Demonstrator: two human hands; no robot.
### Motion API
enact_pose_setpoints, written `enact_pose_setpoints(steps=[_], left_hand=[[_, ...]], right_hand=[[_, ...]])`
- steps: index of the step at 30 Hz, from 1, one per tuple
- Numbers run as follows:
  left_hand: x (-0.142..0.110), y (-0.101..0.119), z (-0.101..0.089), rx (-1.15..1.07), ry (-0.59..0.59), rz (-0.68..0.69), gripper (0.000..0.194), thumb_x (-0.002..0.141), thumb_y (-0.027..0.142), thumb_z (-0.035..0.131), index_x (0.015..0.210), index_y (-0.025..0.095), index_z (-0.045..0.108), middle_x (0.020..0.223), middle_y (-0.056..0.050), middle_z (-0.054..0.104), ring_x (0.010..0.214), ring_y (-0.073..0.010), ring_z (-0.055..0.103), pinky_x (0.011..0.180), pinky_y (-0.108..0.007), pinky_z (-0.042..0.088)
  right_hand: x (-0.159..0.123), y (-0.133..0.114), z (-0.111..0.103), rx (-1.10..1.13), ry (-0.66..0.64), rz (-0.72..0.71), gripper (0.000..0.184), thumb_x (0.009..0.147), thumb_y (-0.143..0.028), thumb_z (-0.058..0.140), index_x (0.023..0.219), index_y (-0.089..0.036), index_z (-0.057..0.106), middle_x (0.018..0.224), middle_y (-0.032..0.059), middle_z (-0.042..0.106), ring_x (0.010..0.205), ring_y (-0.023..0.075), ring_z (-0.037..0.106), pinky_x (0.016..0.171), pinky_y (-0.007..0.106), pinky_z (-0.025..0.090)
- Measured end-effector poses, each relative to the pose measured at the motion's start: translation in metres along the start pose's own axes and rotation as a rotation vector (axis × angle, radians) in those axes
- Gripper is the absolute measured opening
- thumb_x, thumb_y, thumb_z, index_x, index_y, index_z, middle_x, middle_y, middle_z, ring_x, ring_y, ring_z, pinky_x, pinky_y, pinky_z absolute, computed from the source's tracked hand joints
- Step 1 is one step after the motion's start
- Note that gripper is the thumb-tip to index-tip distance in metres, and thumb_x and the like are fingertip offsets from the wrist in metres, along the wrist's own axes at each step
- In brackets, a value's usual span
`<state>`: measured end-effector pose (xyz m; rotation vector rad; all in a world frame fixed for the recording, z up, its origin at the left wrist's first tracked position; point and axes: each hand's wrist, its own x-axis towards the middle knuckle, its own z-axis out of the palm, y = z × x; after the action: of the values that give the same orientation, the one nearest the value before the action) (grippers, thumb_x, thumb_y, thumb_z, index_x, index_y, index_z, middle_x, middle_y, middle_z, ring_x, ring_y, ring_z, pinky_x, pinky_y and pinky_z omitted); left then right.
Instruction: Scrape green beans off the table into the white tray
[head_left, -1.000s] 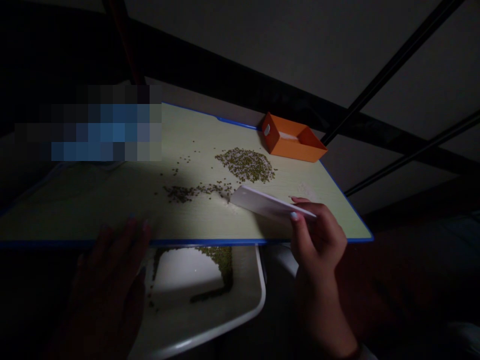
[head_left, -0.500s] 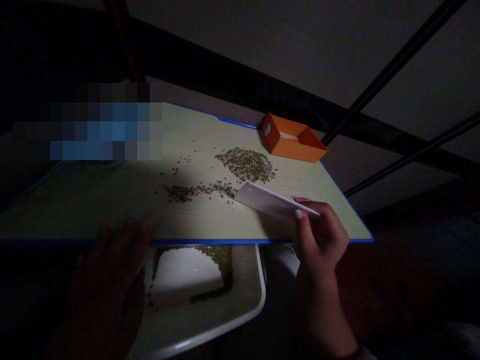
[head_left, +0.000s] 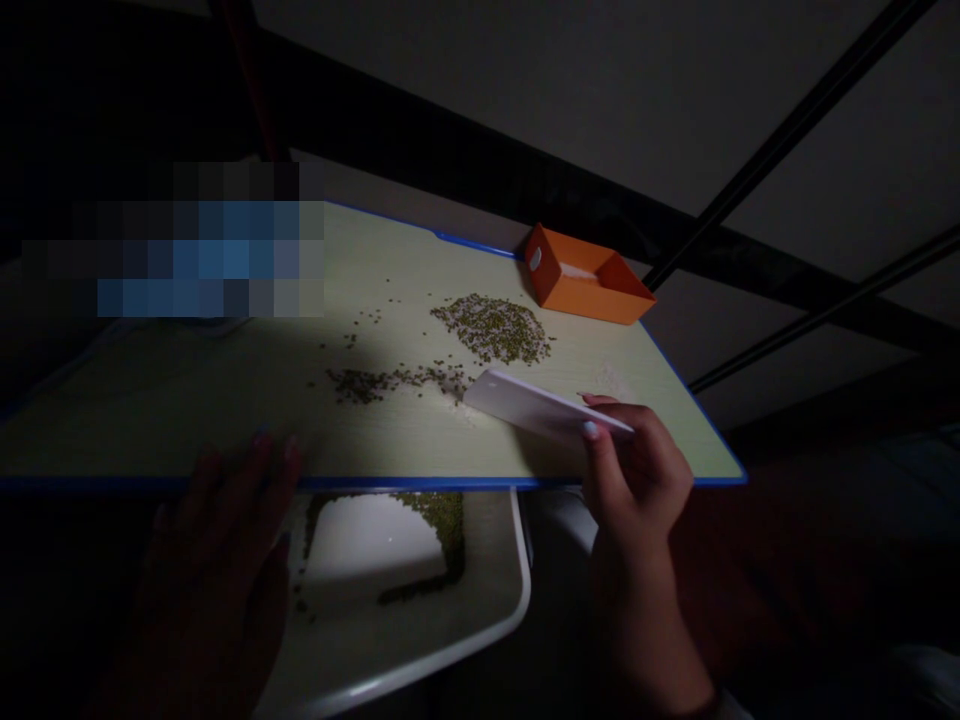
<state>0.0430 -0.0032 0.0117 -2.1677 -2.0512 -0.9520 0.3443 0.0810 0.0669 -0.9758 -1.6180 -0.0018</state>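
Note:
My right hand (head_left: 637, 465) is closed around one end of a flat white scraper (head_left: 536, 405), which slants to the left just over the table. The scraper's far end is beside a strip of small dark green grains (head_left: 375, 383) mixed with pale bits. Behind it lies a bigger heap of green grains (head_left: 495, 328). In shadow, my left hand (head_left: 232, 530) is open, fingers spread at the table's front edge; it holds nothing that I can see. Below that edge, a white tub (head_left: 523, 560) has green grains along its inner sides.
The pale table (head_left: 652, 400) has a blue rim. An orange box (head_left: 592, 300) with pale stuff inside stands at the back right. Pale crumbs (head_left: 611, 378) lie near the right edge. A blurred-out blue patch (head_left: 225, 255) covers the far left. The surroundings are dark.
My right hand and the scraper have shifted slightly left, and the scraper's far end sits a little lower. My left hand and the grain heaps look the same.

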Motion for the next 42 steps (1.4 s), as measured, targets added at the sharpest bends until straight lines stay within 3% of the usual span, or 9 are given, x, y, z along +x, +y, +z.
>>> enact_pose_setpoints(steps=[6, 10, 16, 29, 35, 39, 42], left_hand=[[0.0, 0.001, 0.0, 0.012, -0.003, -0.023, 0.073, 0.09, 0.02, 0.04, 0.151, 0.045, 0.011, 0.168, 0.005, 0.026, 0.158, -0.0258, 0.011, 0.128, -0.064, 0.021], [0.0, 0.0, 0.0, 0.001, 0.021, 0.012, 0.074, 0.089, 0.019, 0.042, 0.151, 0.047, 0.012, 0.168, 0.01, 0.021, 0.157, -0.0247, 0.016, 0.13, -0.06, 0.019], [0.001, -0.001, 0.0, -0.006, 0.02, 0.023, 0.074, 0.089, 0.02, 0.042, 0.151, 0.048, 0.012, 0.168, 0.011, 0.021, 0.157, -0.0245, 0.017, 0.13, -0.059, 0.02], [0.001, 0.005, -0.001, 0.002, 0.012, -0.014, 0.071, 0.091, 0.02, 0.04, 0.151, 0.046, 0.012, 0.166, 0.003, 0.029, 0.158, -0.0239, 0.013, 0.127, -0.065, 0.023], [0.0, -0.004, 0.003, 0.026, 0.021, 0.029, 0.071, 0.091, 0.02, 0.04, 0.152, 0.042, 0.013, 0.166, 0.0, 0.03, 0.157, -0.0251, 0.016, 0.127, -0.065, 0.024], [-0.001, -0.007, 0.004, 0.037, 0.014, 0.039, 0.069, 0.091, 0.024, 0.042, 0.152, 0.042, 0.015, 0.164, -0.002, 0.035, 0.157, -0.0284, 0.017, 0.123, -0.071, 0.028], [-0.001, -0.006, 0.004, 0.014, 0.011, -0.001, 0.07, 0.091, 0.022, 0.041, 0.152, 0.042, 0.014, 0.166, 0.0, 0.031, 0.158, -0.0266, 0.015, 0.125, -0.069, 0.026]], right_hand=[[-0.001, -0.001, 0.0, 0.014, 0.034, 0.016, 0.012, 0.089, -0.015, 0.065, 0.09, -0.026, 0.069, 0.08, -0.0015, 0.072, 0.084, 0.0177, 0.071, 0.087, 0.034, 0.057], [0.0, 0.001, 0.001, 0.02, 0.003, 0.005, 0.01, 0.089, -0.016, 0.066, 0.089, -0.027, 0.068, 0.081, -0.0016, 0.072, 0.083, 0.0177, 0.071, 0.087, 0.034, 0.056], [0.0, 0.002, 0.001, -0.008, -0.019, 0.048, 0.006, 0.091, -0.023, 0.064, 0.087, -0.026, 0.066, 0.08, 0.0001, 0.071, 0.081, 0.0177, 0.071, 0.07, 0.029, 0.056], [0.0, 0.003, 0.002, 0.077, -0.063, 0.064, 0.007, 0.09, -0.021, 0.065, 0.085, -0.025, 0.067, 0.079, -0.0006, 0.072, 0.083, 0.0177, 0.071, 0.072, 0.029, 0.056], [0.0, 0.003, 0.001, 0.112, -0.031, 0.055, 0.01, 0.089, -0.016, 0.065, 0.087, -0.025, 0.068, 0.081, -0.0012, 0.073, 0.086, 0.0167, 0.071, 0.078, 0.028, 0.055], [0.0, 0.005, 0.002, 0.094, -0.046, 0.053, 0.008, 0.09, -0.019, 0.065, 0.087, -0.025, 0.068, 0.082, -0.0009, 0.072, 0.083, 0.0163, 0.07, 0.074, 0.027, 0.054], [0.001, 0.006, 0.002, 0.058, -0.019, 0.057, 0.006, 0.09, -0.021, 0.065, 0.086, -0.025, 0.067, 0.08, -0.0011, 0.071, 0.077, 0.0158, 0.069, 0.067, 0.026, 0.053]])
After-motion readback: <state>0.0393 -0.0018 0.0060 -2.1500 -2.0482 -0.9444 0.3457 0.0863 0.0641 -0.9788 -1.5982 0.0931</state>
